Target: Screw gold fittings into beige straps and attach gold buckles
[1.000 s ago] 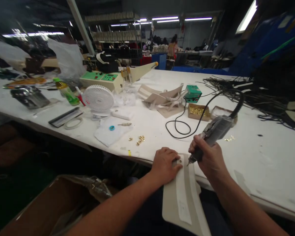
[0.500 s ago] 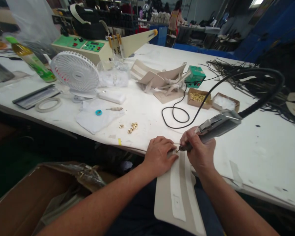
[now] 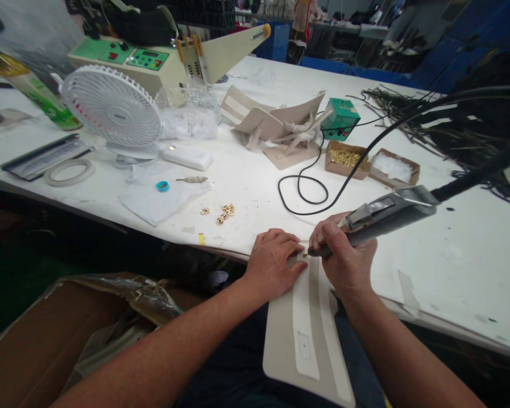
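A beige panel [image 3: 280,340] with pale strips along it slopes from the table edge down over my lap. My left hand [image 3: 274,263] holds its upper end down, thumb and fingers on either side of a small gold-coloured fitting. My right hand [image 3: 349,258] is wrapped round a grey electric screwdriver [image 3: 393,212], held slanted with its tip at that fitting. I cannot tell how far the tip is seated. From the tool's rear a thick black cord runs off to the right. Several gold-coloured metal links [image 3: 226,213] lie on the table beyond my left hand.
On the white table [image 3: 459,266] stand a box of small gold parts [image 3: 345,160], a box of white pieces [image 3: 393,169] and a green power box [image 3: 340,118]. More beige panels [image 3: 259,122] lie behind. A fan [image 3: 113,107] stands left; below is an open carton [image 3: 46,340].
The view has tipped down slightly, so the table things appear higher. The screwdriver's rear end has swung a little to the right. Both hands keep their places on the panel and tool.
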`<state>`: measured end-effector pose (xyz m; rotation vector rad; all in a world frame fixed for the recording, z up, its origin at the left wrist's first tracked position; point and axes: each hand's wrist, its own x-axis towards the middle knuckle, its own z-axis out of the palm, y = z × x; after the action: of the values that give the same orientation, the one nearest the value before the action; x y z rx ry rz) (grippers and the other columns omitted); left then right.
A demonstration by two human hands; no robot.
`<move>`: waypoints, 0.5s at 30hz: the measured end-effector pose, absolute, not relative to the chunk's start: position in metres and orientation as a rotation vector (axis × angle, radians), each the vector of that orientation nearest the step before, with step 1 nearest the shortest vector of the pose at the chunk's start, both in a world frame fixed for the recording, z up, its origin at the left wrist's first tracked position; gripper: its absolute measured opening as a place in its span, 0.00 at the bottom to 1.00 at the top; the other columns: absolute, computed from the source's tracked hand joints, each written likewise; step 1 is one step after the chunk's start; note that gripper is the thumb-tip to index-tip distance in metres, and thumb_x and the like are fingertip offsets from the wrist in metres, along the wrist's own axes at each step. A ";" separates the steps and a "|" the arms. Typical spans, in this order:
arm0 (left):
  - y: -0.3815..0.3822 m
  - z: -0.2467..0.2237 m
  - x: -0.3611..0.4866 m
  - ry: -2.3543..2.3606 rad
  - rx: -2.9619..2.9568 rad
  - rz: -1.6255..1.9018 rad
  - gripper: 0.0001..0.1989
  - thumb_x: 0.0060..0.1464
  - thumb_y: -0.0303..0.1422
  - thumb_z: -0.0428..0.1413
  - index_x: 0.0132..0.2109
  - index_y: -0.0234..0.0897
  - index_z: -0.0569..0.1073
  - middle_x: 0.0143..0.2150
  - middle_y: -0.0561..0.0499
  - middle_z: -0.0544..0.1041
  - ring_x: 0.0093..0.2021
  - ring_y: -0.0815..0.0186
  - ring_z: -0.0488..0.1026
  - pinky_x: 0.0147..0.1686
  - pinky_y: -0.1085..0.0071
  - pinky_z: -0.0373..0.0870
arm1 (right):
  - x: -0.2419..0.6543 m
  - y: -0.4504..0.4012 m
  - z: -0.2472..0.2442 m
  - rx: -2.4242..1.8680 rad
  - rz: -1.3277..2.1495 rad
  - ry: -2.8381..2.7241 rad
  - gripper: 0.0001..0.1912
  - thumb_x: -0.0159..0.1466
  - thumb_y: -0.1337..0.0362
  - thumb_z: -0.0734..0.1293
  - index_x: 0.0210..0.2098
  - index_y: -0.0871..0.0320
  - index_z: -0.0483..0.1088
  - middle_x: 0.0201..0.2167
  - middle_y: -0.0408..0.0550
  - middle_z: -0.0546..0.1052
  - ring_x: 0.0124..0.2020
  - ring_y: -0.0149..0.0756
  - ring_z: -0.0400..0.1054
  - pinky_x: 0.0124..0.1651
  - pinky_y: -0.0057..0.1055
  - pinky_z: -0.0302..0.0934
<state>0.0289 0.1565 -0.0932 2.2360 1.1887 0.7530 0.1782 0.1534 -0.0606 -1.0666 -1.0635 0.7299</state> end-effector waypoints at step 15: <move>0.158 -0.096 0.030 1.184 2.230 0.771 0.10 0.59 0.36 0.66 0.47 0.42 0.80 0.53 0.53 0.82 0.59 0.55 0.70 0.58 0.54 0.63 | 0.183 0.152 -0.067 -1.029 0.755 -1.276 0.15 0.65 0.55 0.74 0.31 0.54 0.67 0.21 0.39 0.70 0.22 0.33 0.65 0.25 0.31 0.62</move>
<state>0.0298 0.1579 -0.0961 2.2298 1.1841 0.7707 0.1828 0.1523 -0.0666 -1.0293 -1.2759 0.7555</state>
